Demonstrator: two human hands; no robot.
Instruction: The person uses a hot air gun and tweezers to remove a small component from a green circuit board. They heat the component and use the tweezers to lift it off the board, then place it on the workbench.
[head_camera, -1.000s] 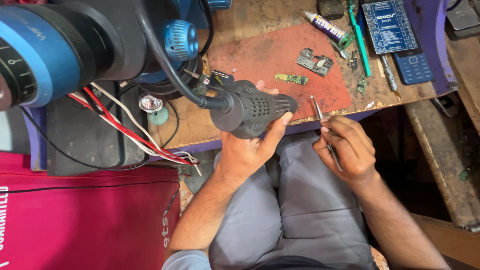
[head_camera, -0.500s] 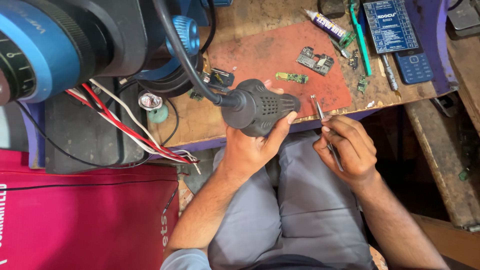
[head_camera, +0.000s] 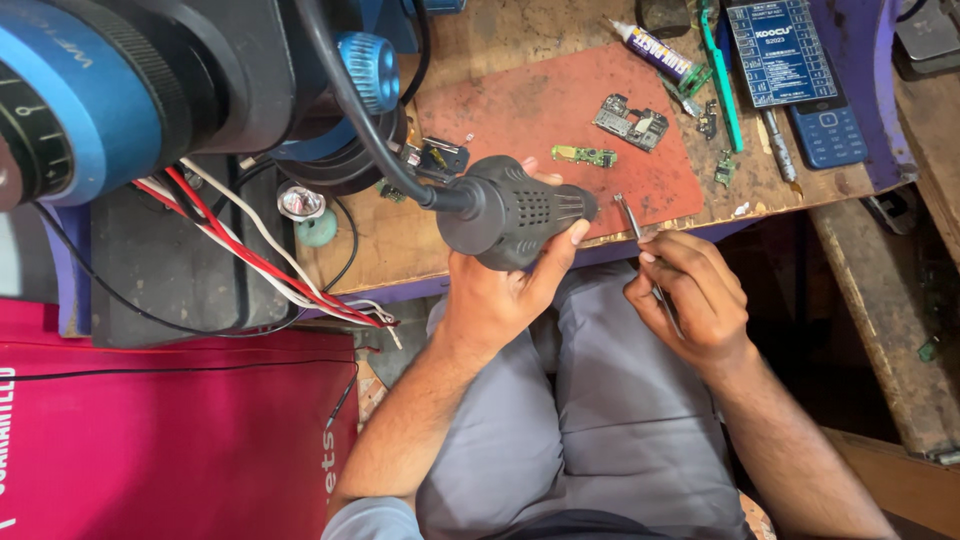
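Head view: left hand (head_camera: 495, 290) wrapped around black perforated plastic hot-air gun handle (head_camera: 515, 210), fingers curled tight. Right hand (head_camera: 690, 295) fingertips pinching thin metal tweezers (head_camera: 640, 235) at worn wooden bench (head_camera: 400, 250) edge.

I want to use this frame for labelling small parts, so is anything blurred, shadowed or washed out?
Head view: the big blue-and-black device at top left is close to the lens and soft; the hot-air handle in the left hand, the tweezers in the right hand and the circuit boards are sharp; lighting is even, without glare; under the bench it is dark.
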